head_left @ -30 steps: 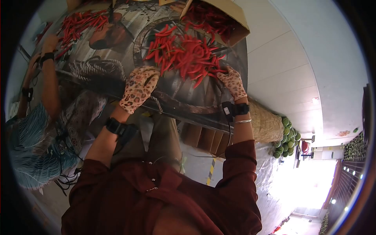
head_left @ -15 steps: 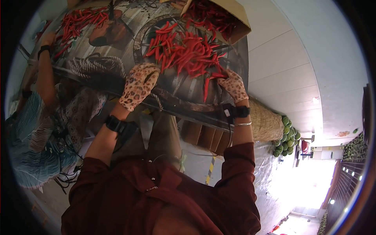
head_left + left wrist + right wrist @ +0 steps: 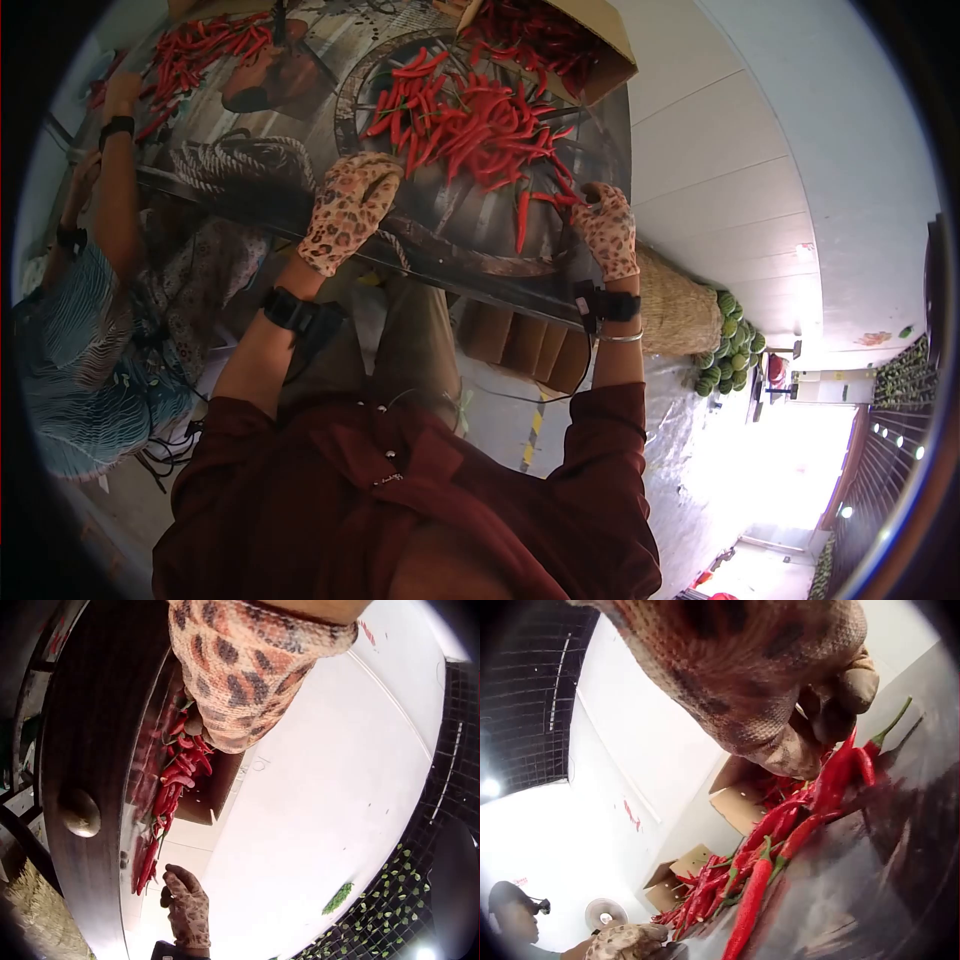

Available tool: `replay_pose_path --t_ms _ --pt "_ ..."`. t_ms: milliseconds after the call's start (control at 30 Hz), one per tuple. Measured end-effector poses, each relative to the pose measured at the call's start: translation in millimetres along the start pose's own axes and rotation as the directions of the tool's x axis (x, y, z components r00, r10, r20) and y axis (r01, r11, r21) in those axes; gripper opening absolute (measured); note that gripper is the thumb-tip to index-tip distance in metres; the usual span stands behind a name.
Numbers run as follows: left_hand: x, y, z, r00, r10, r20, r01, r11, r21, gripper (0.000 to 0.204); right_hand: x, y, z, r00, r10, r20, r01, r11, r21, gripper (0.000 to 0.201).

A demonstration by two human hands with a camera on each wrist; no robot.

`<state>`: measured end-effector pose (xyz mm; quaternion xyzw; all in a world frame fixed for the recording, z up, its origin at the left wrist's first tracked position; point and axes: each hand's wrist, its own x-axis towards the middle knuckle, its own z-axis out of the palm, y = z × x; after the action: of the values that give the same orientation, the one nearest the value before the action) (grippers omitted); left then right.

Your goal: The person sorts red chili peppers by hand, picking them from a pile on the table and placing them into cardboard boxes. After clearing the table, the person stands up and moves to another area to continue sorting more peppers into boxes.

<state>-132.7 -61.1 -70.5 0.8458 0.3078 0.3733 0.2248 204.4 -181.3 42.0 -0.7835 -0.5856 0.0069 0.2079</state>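
Note:
A heap of red chillies [image 3: 470,115] lies on a picture-printed table [image 3: 450,255], spilling from a tipped cardboard box [image 3: 595,40]. My right hand [image 3: 605,225], in a leopard-print glove, is at the heap's right edge. In the right wrist view its fingers [image 3: 832,712] pinch a couple of red chillies [image 3: 840,769]. A lone chilli [image 3: 522,220] lies just left of it. My left hand [image 3: 350,210], gloved the same, rests on the table at the near left of the heap with fingers loosely bent. The left wrist view shows its fingertips [image 3: 225,712] beside chillies [image 3: 176,776].
Another person [image 3: 80,340] sits at the left, a hand [image 3: 120,95] at a second chilli pile [image 3: 200,50]. A woven sack [image 3: 680,310] and stacked watermelons [image 3: 730,350] stand beyond the table's right end. More cardboard boxes [image 3: 675,885] stand behind the chillies.
My right hand has pulled back from the heap toward the table's near edge, drawing a few chillies with it. The left hand has hardly moved.

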Motion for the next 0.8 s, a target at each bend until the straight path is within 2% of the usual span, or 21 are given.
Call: replay_pose_path --t_ms 67,133,167,233,267,333,367,433,467,533,567,600,633,667,700,733,767,800 --pt "1 3 -4 1.000 -0.022 0.011 0.022 0.999 -0.045 0.029 2 -9 0 1.000 0.002 0.005 -0.002 1.000 0.014 0.031" --pt "1 3 -6 0.992 0.122 0.028 -0.125 0.971 0.202 0.030 1 -23 1 0.993 -0.102 0.054 0.103 0.995 -0.007 0.028" --pt "-1 -2 -2 0.992 0.123 0.032 -0.127 0.971 0.201 0.030 0 -23 7 0.994 -0.098 0.054 0.099 0.995 -0.007 0.028" --pt "-3 -13 7 0.996 -0.008 0.089 0.008 1.000 -0.001 0.033 0 -20 22 0.970 -0.241 0.007 0.241 0.967 -0.078 0.027" --pt "-5 -15 8 0.996 -0.010 0.090 0.010 1.000 0.000 0.033 -1 -20 26 0.970 -0.242 0.008 0.242 0.967 -0.076 0.027" --pt "-3 -10 2 0.989 -0.026 0.146 0.028 1.000 -0.014 0.035 1 -21 32 0.987 -0.156 0.042 0.158 0.986 -0.048 0.027" --pt "-4 -12 3 0.989 -0.028 0.143 0.030 0.999 -0.013 0.035 3 -16 35 0.986 -0.160 0.043 0.162 0.986 -0.047 0.027" --pt "-4 -15 5 0.984 -0.079 0.158 0.106 0.980 -0.170 0.035 7 -13 37 0.987 -0.155 0.029 0.158 0.971 -0.178 0.029" --pt "-4 -16 6 0.982 -0.095 0.165 0.131 0.966 -0.222 0.036 8 -12 34 0.988 -0.154 0.029 0.157 0.971 -0.179 0.029" --pt "-2 -11 2 0.980 -0.119 0.163 0.156 0.959 -0.238 0.036 9 -27 18 0.981 0.084 0.177 -0.071 0.995 -0.076 0.031" --pt "0 -8 -1 0.979 -0.128 0.162 0.165 0.955 -0.245 0.037 8 -28 17 0.980 0.085 0.180 -0.071 0.994 -0.080 0.031" --pt "4 1 -11 0.985 -0.042 0.167 0.046 0.999 -0.018 0.038 7 -29 18 0.977 0.084 0.194 -0.082 0.996 -0.019 0.033" --pt "6 7 -15 0.980 0.042 0.192 -0.082 0.975 0.208 0.039 5 -30 18 0.975 0.084 0.208 -0.095 0.995 0.043 0.035" --pt "4 3 -8 0.980 0.042 0.194 -0.082 0.975 0.205 0.039 0 -34 19 0.974 0.087 0.209 -0.098 0.994 0.041 0.035" --pt "3 -1 2 0.999 -0.005 0.046 0.008 0.998 -0.065 0.031 -5 -40 21 0.990 -0.006 0.143 0.011 0.999 -0.035 0.040" --pt "1 -5 7 0.999 -0.049 -0.019 0.045 0.979 -0.201 0.028 -10 -45 23 0.991 -0.105 0.085 0.115 0.986 -0.117 0.044" --pt "0 -6 10 0.992 -0.093 -0.085 0.060 0.940 -0.337 0.025 -13 -47 28 0.991 -0.105 0.085 0.115 0.987 -0.116 0.044" --pt "0 -5 9 0.992 -0.104 -0.074 0.072 0.937 -0.343 0.026 -15 -48 33 0.987 -0.137 0.083 0.152 0.965 -0.215 0.049"
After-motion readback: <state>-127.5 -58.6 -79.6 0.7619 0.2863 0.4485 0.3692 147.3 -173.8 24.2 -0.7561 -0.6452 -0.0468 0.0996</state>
